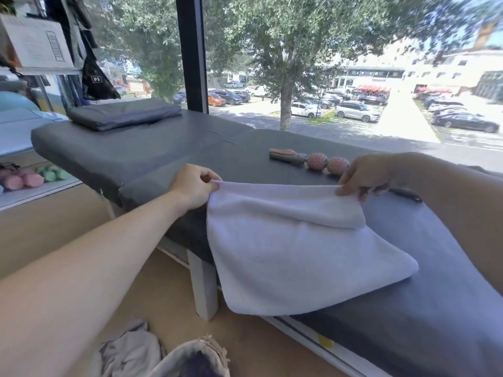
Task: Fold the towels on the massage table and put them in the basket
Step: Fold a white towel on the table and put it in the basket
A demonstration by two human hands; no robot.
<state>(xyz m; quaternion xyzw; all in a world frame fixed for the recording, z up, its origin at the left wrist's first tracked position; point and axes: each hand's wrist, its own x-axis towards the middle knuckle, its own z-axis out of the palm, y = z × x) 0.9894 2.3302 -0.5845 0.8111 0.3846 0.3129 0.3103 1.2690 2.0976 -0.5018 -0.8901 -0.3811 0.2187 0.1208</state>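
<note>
It was a massage or therapy room: a grey padded massage table [141, 148] stood by a big window [326, 63], a pink massage roller [310, 160] on it, dumbbells [24, 179] shelved nearby.

White towel [294, 257] half-folded on grey massage table [435, 240].
</note>
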